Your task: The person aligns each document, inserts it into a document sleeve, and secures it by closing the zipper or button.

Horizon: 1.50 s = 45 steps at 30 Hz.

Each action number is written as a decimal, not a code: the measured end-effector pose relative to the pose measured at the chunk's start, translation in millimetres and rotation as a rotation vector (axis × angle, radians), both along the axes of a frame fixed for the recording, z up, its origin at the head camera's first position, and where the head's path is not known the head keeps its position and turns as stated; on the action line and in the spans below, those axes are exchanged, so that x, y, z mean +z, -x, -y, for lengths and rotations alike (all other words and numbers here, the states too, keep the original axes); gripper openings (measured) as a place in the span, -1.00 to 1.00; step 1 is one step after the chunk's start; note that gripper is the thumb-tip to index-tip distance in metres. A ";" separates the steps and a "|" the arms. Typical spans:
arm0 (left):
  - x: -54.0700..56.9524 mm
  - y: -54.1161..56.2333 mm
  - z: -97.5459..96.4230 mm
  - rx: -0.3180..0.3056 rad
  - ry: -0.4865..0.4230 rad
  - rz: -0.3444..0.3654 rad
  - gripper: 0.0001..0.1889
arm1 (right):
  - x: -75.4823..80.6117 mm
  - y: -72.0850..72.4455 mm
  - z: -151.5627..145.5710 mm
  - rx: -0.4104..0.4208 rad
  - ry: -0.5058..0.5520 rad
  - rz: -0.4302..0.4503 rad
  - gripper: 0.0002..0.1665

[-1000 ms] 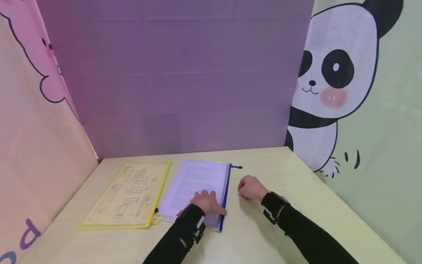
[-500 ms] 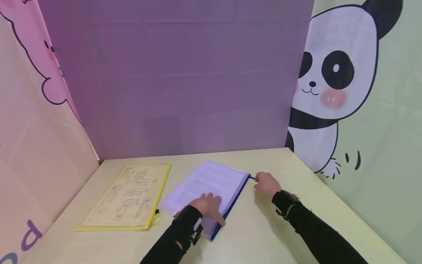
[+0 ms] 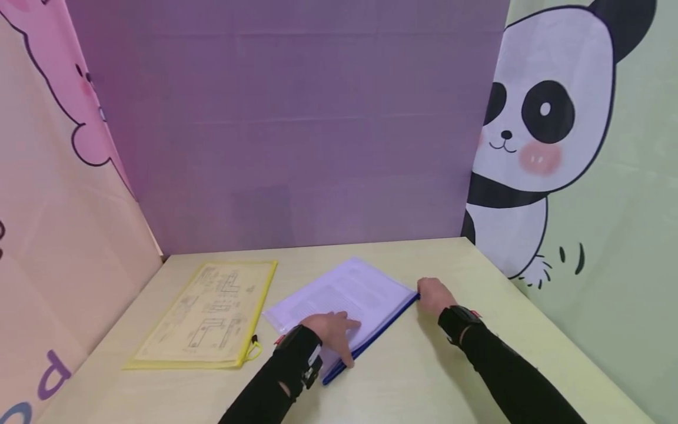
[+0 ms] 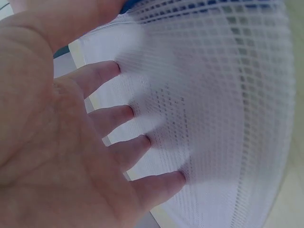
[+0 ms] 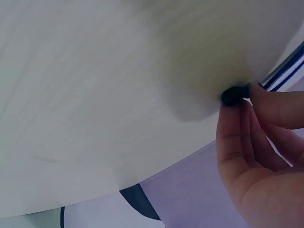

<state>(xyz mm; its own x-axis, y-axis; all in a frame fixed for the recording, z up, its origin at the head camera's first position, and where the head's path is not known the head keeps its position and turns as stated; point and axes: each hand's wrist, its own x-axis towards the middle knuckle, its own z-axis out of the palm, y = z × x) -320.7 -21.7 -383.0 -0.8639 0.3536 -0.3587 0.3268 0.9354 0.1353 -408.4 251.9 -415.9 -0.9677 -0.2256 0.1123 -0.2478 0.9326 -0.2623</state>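
Observation:
A clear mesh zip pouch (image 3: 365,288) with a blue zip edge and printed papers inside lies slanted on the table. My left hand (image 3: 329,333) rests on its near part, fingers spread. In the left wrist view the fingertips (image 4: 178,178) press on the mesh (image 4: 213,118), and the thumb reaches the blue edge. My right hand (image 3: 435,296) is at the pouch's far right corner. As the right wrist view shows, its thumb and fingers pinch the black end of the pouch's cord (image 5: 232,96). The head view hides that cord behind the hand.
A yellow zip pouch (image 3: 206,318) holding a sheet of line drawings lies to the left, its yellow cord loop (image 3: 254,351) towards the blue-edged pouch. A purple panel (image 3: 302,129) stands behind the table (image 3: 402,383). A panda-printed sheet (image 3: 609,235) hangs at the right.
My right hand has moved right and taken hold of the cord. The blue-edged pouch has turned clockwise, its far corner swinging right. My left hand has stayed on it, shifting slightly.

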 end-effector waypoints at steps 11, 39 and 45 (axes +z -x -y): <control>-1.3 -0.4 -0.1 0.011 -0.030 0.007 -0.12 | 3.1 -4.2 -5.8 -0.019 -0.099 0.044 -0.93; -5.2 5.5 13.9 0.075 -0.041 -0.080 -0.28 | -12.4 -5.7 1.2 -0.012 -0.280 -0.016 -0.92; 0.0 2.5 22.0 0.113 -0.025 -0.152 -0.16 | -12.0 -2.4 4.2 0.013 -0.306 -0.051 -0.93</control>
<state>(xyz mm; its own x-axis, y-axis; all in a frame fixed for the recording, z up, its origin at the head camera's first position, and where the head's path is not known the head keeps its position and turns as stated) -323.2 -43.7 -383.0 -0.9422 0.2586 -0.2130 0.2384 0.9642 0.1160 -406.0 247.7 -427.9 -0.9595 -0.2686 0.0854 -0.2657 0.9631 0.0431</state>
